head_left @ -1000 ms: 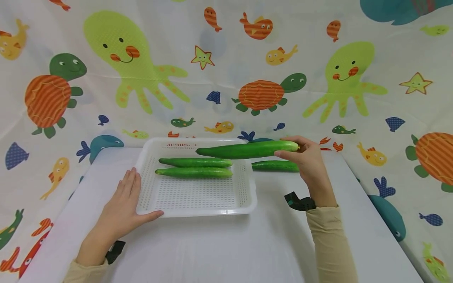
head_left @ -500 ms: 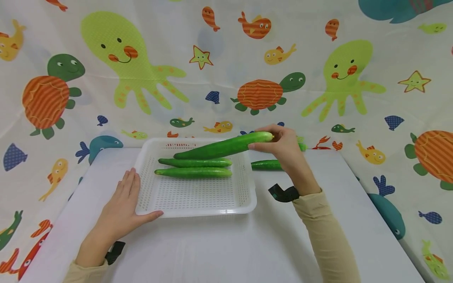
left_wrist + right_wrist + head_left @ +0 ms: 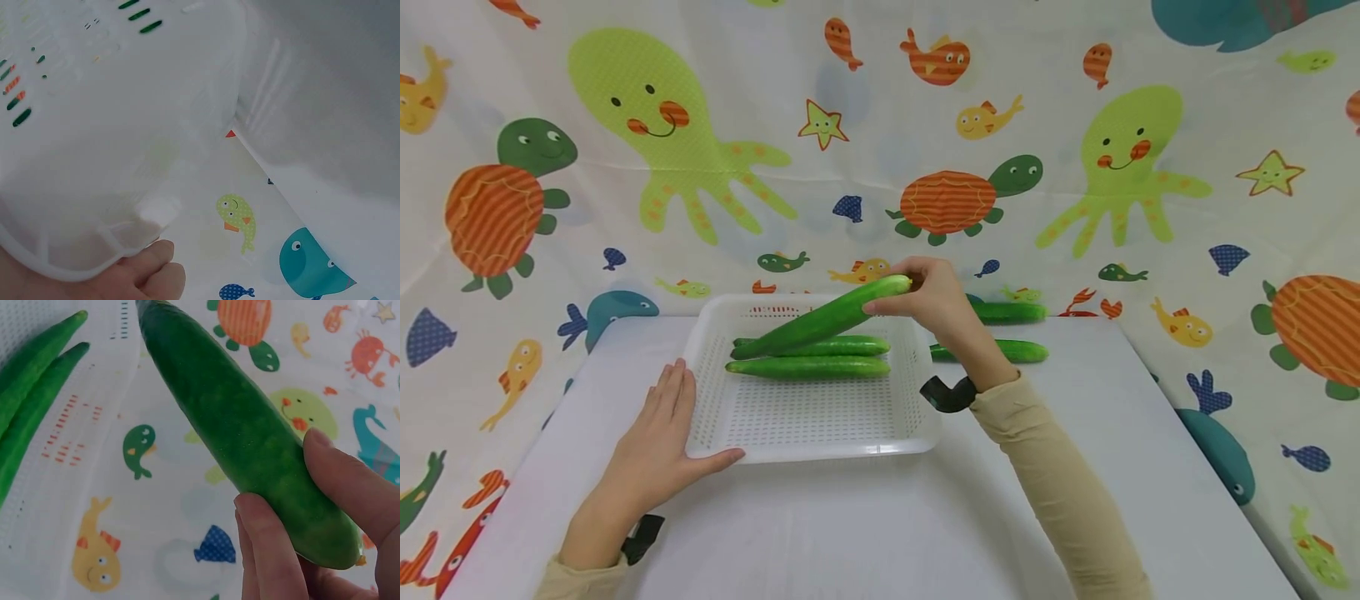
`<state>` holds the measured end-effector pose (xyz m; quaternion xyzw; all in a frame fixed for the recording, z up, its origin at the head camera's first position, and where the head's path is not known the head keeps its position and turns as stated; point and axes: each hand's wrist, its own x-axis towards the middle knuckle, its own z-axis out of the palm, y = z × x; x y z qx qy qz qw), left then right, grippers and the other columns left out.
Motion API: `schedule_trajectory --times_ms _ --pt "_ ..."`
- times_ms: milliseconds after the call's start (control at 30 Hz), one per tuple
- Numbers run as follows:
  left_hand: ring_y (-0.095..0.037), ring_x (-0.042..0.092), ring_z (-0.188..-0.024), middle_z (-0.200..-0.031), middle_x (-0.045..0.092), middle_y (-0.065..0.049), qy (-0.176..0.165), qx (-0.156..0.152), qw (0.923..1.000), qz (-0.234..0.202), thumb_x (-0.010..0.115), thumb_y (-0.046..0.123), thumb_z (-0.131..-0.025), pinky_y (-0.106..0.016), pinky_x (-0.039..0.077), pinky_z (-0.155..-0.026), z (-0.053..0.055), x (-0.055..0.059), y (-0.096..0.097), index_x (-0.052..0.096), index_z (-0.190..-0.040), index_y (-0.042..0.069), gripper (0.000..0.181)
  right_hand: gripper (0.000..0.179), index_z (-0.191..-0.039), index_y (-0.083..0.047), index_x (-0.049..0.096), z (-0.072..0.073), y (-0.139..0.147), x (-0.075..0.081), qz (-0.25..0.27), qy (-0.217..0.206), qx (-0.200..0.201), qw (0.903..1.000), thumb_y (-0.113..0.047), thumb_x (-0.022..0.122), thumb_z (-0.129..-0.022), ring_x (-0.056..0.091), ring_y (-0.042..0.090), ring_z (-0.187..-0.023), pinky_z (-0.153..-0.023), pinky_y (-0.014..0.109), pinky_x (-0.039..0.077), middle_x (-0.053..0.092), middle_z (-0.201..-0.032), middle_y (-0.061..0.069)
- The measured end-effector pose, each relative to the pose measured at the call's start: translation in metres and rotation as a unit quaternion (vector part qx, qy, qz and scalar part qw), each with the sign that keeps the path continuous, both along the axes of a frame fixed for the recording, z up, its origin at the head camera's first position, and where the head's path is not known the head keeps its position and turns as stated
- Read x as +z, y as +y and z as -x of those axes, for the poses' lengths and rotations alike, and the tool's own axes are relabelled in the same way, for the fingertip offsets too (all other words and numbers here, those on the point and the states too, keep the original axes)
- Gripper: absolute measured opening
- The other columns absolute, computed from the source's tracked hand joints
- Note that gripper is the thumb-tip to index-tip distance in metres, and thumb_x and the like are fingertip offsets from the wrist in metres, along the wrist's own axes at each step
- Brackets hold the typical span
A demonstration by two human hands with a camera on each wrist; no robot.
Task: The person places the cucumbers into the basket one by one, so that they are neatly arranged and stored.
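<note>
My right hand (image 3: 928, 296) pinches a green cucumber (image 3: 823, 323) by its pale end, thumb on one side and fingers on the other. The cucumber slants down to the left over a white perforated plastic basket (image 3: 820, 421). Inside, two more cucumbers lie side by side, a front one (image 3: 808, 367) and a back one (image 3: 853, 345) partly covered by the held cucumber. My left hand (image 3: 651, 442) rests at the basket's left side, fingers straight and thumb along the front rim. The right wrist view shows the held cucumber (image 3: 231, 425) close up.
Two further cucumbers lie on the white table (image 3: 820, 533) right of the basket: a rear one (image 3: 1015, 313) and a nearer one (image 3: 1026, 352), both partly hidden by the right arm. A curtain (image 3: 865, 100) printed with sea animals hangs behind.
My right hand has carried the cucumber leftward over the basket, and its far end has tilted down toward the two inside. The left hand stays in place.
</note>
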<state>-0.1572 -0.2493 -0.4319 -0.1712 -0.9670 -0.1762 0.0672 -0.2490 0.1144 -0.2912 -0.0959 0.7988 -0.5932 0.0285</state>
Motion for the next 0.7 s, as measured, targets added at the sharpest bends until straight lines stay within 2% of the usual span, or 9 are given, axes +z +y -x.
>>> schedule_trajectory --times_ms 200,433,533,700 --pt "-0.039 -0.006 -0.150 -0.162 -0.004 -0.027 -0.001 0.000 1.0000 -0.001 0.073 0.067 -0.075 -0.044 -0.006 -0.120 0.000 0.001 0.000 0.006 -0.153 -0.013 0.130 0.039 -0.110 -0.005 0.071 0.006 -0.021 -0.006 -0.029 -0.007 -0.003 0.9996 -0.009 0.087 -0.075 0.062 0.025 -0.084 -0.069 0.033 0.055 0.065 -0.101 0.012" --pt "-0.040 -0.005 -0.150 -0.162 -0.005 -0.027 -0.004 0.001 1.0000 -0.001 0.073 0.068 -0.075 -0.045 -0.006 -0.120 0.000 0.001 0.000 0.006 -0.153 -0.013 0.130 0.037 -0.106 -0.009 0.072 0.015 -0.040 -0.030 -0.084 -0.046 -0.008 0.9953 -0.014 0.089 -0.073 0.061 0.023 -0.085 -0.068 0.033 0.054 0.064 -0.099 0.007" --pt "-0.040 -0.006 -0.150 -0.163 -0.008 -0.025 -0.003 0.002 1.0000 -0.002 0.073 0.067 -0.075 -0.045 -0.006 -0.120 0.000 0.001 0.000 0.005 -0.153 -0.012 0.130 0.036 -0.104 -0.008 0.071 0.019 -0.046 -0.039 -0.071 -0.070 -0.013 0.9949 -0.012 0.089 -0.073 0.063 0.023 -0.082 -0.069 0.032 0.057 0.065 -0.096 0.009" --pt "-0.039 -0.007 -0.150 -0.163 -0.010 -0.022 -0.005 0.002 1.0000 -0.004 0.073 0.067 -0.075 -0.046 -0.006 -0.120 0.000 0.002 0.000 0.005 -0.153 -0.011 0.130 0.035 -0.104 -0.005 0.071 0.023 -0.050 -0.053 -0.037 -0.097 -0.028 0.9942 -0.008 0.088 -0.073 0.064 0.022 -0.078 -0.079 0.044 0.059 0.065 -0.095 0.011"
